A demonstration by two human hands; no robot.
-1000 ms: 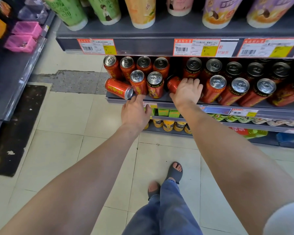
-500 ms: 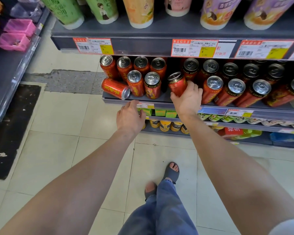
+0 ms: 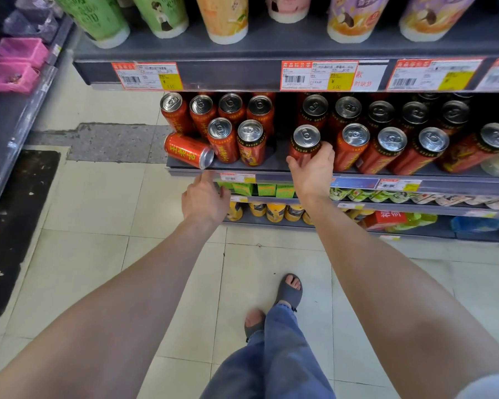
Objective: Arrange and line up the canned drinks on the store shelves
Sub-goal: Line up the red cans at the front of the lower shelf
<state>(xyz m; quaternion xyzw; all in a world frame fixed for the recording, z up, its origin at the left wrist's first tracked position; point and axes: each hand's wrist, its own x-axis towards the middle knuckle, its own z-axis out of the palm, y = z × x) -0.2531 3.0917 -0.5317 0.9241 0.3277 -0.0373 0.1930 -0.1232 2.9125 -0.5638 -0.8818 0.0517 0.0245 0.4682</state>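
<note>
Red cans [image 3: 355,145] with silver tops stand in rows on the middle shelf [image 3: 271,166]. The right hand [image 3: 311,171] grips one of them, the held can [image 3: 304,142], at the near edge of the shelf. The thumb is on the can's left side and the fingers wrap round its right side. The held can is upright. It stands just left of the long near row on the right. To its left is a bare gap of shelf, and past the gap stand two more upright cans.

At the left end of the near row lies the tipped can [image 3: 188,150]. It is on its side, with its silver top pointing right and toward the near edge. It touches the upright can beside it. The left hand [image 3: 205,198] is just below the tipped can, in front of the shelf edge. It holds nothing and its fingers are loose. One finger reaches up close to the shelf edge under the tipped can, but I cannot tell if it touches.

Above, tall cups [image 3: 224,20] stand on the top shelf [image 3: 271,48], which has price tags [image 3: 319,75] on its front. Lower down sit small yellow cans [image 3: 274,211]. The floor [image 3: 98,203] has pale tiles.
</note>
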